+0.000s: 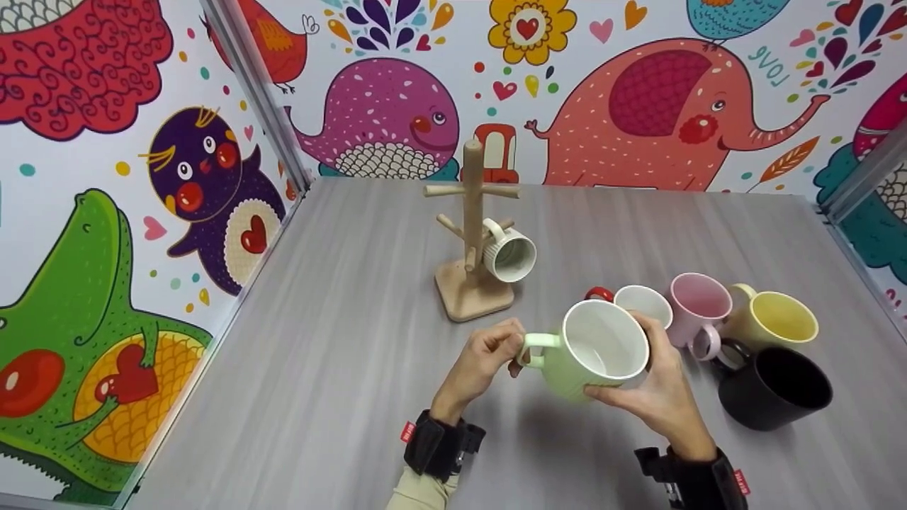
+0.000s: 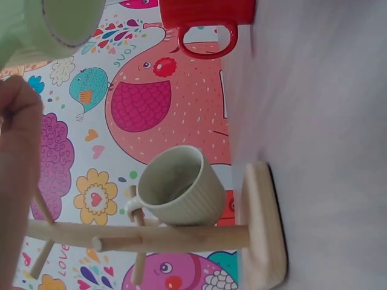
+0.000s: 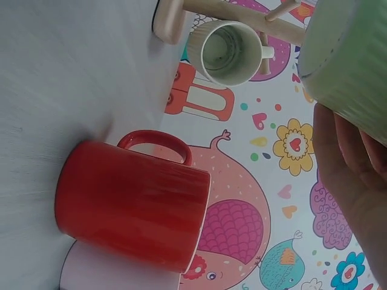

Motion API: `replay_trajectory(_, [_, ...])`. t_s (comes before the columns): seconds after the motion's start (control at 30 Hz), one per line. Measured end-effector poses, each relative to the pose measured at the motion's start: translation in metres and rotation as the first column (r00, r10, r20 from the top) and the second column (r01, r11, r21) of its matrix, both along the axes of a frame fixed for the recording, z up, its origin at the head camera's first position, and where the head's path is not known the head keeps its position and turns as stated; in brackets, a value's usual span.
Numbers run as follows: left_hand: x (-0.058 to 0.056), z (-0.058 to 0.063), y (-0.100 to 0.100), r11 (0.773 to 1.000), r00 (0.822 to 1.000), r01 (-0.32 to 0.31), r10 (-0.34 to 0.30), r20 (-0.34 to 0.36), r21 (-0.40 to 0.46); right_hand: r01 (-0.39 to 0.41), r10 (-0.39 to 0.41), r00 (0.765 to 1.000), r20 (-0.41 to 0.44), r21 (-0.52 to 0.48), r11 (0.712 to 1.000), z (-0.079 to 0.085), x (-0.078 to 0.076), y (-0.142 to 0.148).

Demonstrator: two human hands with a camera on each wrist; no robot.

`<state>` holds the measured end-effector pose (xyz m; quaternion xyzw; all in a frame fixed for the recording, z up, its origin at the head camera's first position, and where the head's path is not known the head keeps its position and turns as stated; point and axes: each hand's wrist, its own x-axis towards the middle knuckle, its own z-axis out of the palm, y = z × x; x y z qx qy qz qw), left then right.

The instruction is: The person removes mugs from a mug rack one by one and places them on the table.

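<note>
A light green mug [image 1: 567, 368] with a white inside is held above the table, its mouth tilted toward the head camera. My right hand [image 1: 666, 389] grips its body from the right, thumb on the near side; several of its fingers show under the mug in the right wrist view. At the handle, my left hand [image 1: 485, 354] pinches with thumb and fingers. Farther back stands a wooden mug tree [image 1: 473, 191]. A cream ribbed mug [image 1: 510, 255] hangs by its handle from one of the tree's lower pegs, mouth facing outward.
Right of my hands stand a red mug [image 3: 133, 205] with a white inside, a pink mug [image 1: 698, 304], a yellow mug [image 1: 779, 319] and a black mug [image 1: 772, 389], close together. Printed panels [image 1: 397, 120] wall the grey table [image 1: 319, 319] at the back and sides.
</note>
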<state>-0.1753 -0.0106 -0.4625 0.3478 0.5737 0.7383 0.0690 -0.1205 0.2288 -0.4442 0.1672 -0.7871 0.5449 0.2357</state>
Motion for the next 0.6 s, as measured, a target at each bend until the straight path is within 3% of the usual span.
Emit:
replay_trajectory(0.2, [0.0000,0.0005,0.0014,1.000,1.000,0.002,-0.002,0.000,-0.009,0.040,-0.040,0.999,0.002,0.029,0.999,0.0003,0.0015,0.0017])
replay_trajectory(0.47, [0.0003,-0.0003,0.0000,1.000,1.000,0.008,-0.008,-0.008,0.000,0.026,-0.026,1.000,-0.010,0.019,0.999,-0.0005,0.0010,0.0016])
replay_trajectory(0.6, [0.0012,0.0026,-0.0014,0.999,1.000,-0.030,0.030,0.008,-0.019,0.034,-0.034,0.999,-0.006,0.015,0.999,-0.0012,0.0009,0.0020])
